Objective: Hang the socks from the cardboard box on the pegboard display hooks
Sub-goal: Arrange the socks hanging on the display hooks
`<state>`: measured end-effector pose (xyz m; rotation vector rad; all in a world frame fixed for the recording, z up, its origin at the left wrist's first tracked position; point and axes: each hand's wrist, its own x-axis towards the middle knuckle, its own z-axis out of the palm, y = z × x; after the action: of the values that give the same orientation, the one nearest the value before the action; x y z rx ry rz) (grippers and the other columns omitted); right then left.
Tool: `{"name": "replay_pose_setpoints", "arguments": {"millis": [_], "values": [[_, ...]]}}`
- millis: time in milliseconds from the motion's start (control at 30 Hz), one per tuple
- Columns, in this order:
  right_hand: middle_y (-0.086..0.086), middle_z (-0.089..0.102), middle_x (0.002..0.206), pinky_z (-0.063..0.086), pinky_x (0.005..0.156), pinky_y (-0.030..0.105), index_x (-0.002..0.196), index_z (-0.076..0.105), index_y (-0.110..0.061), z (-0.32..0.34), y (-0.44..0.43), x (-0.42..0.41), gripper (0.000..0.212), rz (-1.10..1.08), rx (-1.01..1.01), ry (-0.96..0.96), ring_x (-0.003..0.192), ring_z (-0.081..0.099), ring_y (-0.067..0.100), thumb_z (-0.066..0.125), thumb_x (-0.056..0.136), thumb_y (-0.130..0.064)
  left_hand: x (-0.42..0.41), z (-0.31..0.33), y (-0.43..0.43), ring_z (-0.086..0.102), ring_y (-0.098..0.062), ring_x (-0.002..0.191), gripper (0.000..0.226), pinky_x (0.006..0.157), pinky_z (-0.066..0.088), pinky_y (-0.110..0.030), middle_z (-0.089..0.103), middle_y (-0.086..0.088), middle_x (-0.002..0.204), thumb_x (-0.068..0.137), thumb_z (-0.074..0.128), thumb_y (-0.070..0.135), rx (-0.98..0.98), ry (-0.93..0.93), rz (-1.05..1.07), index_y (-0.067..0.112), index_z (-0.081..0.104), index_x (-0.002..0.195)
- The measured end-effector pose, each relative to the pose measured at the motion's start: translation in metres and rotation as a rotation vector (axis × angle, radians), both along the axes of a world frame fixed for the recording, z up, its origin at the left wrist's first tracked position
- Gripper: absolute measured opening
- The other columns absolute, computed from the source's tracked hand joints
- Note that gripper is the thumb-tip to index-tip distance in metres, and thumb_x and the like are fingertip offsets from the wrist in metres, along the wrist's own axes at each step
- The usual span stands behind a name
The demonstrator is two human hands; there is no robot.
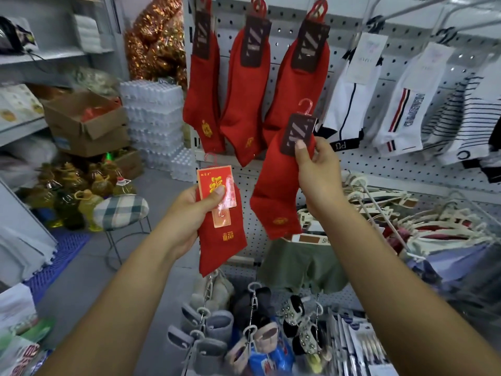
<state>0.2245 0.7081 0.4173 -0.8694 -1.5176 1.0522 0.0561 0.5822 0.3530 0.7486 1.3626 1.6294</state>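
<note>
Head view: the right hand (315,172) pinches the labelled sock (276,191) at its dark label, thumb in front. The sock hangs below the grip, hook up, toe down and leftward, before the pegboard (339,28) and near three hung socks (244,104). The left hand (189,213) grips the carded sock (219,248) at its card; it hangs lengthwise downward. The open box (81,123) far left holds something red, blurred.

Bright, even indoor light, its source out of view; there are no hard shadows, only faint grey ones behind the socks (244,104) on the pegboard (352,169) at 12 o'clock. Pale glare sits on the bottle packs (154,118) at 10 o'clock. The centre is sharp. The wide lens bows the shelves (54,58) at 9 o'clock and the rails (406,9) at 1 o'clock. The packets (21,356) at 7 o'clock are smeared.
</note>
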Motion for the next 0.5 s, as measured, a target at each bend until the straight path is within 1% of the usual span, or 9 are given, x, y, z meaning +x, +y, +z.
{"name": "replay_pose_setpoints", "arguments": {"millis": [67, 133, 200, 300, 400, 467, 500], "values": [[0.000, 0.069, 0.111, 0.054, 0.099, 0.044, 0.113, 0.059, -0.025, 0.005, 0.002, -0.002, 0.012, 0.020, 0.026, -0.020, 0.107, 0.067, 0.017, 0.051, 0.104, -0.027, -0.006, 0.005, 0.003, 0.075, -0.030, 0.100, 0.026, 0.091, 0.058, -0.046, 0.077, -0.014, 0.110, 0.099, 0.063, 0.025, 0.033, -0.018, 0.052, 0.009, 0.067, 0.120], [-0.001, 0.068, 0.110, 0.055, 0.097, 0.043, 0.119, 0.058, -0.019, 0.013, 0.004, -0.004, 0.018, 0.020, 0.078, -0.062, 0.105, 0.066, 0.015, 0.051, 0.104, -0.028, -0.012, 0.012, 0.006, 0.074, -0.032, 0.102, 0.027, 0.093, 0.057, -0.049, 0.077, -0.015, 0.110, 0.099, 0.063, 0.025, 0.072, -0.011, 0.099, 0.009, 0.066, 0.121], [0.001, 0.068, 0.108, 0.055, 0.096, 0.043, 0.118, 0.059, -0.017, 0.024, 0.005, -0.008, 0.020, 0.025, 0.144, -0.108, 0.103, 0.066, 0.016, 0.050, 0.104, -0.029, -0.017, 0.023, 0.007, 0.076, -0.029, 0.098, 0.024, 0.090, 0.059, -0.046, 0.078, -0.012, 0.106, 0.099, 0.063, 0.025, 0.110, 0.003, 0.153, 0.011, 0.067, 0.119], [0.001, 0.069, 0.113, 0.054, 0.098, 0.044, 0.120, 0.060, -0.018, 0.043, 0.008, -0.020, 0.024, 0.055, 0.190, -0.127, 0.108, 0.065, 0.016, 0.052, 0.103, -0.033, -0.027, 0.040, 0.009, 0.076, -0.025, 0.093, 0.021, 0.085, 0.060, -0.043, 0.079, -0.008, 0.102, 0.099, 0.064, 0.025, 0.165, 0.030, 0.215, 0.013, 0.068, 0.117], [0.008, 0.070, 0.108, 0.056, 0.091, 0.049, 0.112, 0.063, -0.022, 0.068, 0.011, -0.035, 0.019, 0.061, 0.271, -0.100, 0.100, 0.068, 0.023, 0.054, 0.101, -0.035, -0.035, 0.060, 0.012, 0.076, -0.027, 0.096, 0.022, 0.087, 0.060, -0.044, 0.079, -0.009, 0.103, 0.099, 0.064, 0.026, 0.216, 0.045, 0.233, 0.013, 0.068, 0.116], [0.010, 0.069, 0.107, 0.055, 0.090, 0.050, 0.112, 0.063, -0.020, 0.083, 0.016, -0.045, 0.021, 0.057, 0.312, -0.073, 0.096, 0.066, 0.019, 0.054, 0.101, -0.035, -0.039, 0.075, 0.014, 0.077, -0.025, 0.092, 0.021, 0.085, 0.061, -0.043, 0.079, -0.008, 0.101, 0.099, 0.063, 0.026, 0.250, 0.056, 0.246, 0.013, 0.068, 0.115], [0.009, 0.069, 0.108, 0.055, 0.091, 0.049, 0.113, 0.063, -0.018, 0.090, 0.020, -0.050, 0.023, 0.054, 0.319, -0.067, 0.098, 0.065, 0.017, 0.054, 0.101, -0.036, -0.040, 0.082, 0.014, 0.077, -0.024, 0.091, 0.021, 0.084, 0.061, -0.042, 0.080, -0.007, 0.099, 0.099, 0.063, 0.026, 0.264, 0.059, 0.253, 0.013, 0.068, 0.116]]}}
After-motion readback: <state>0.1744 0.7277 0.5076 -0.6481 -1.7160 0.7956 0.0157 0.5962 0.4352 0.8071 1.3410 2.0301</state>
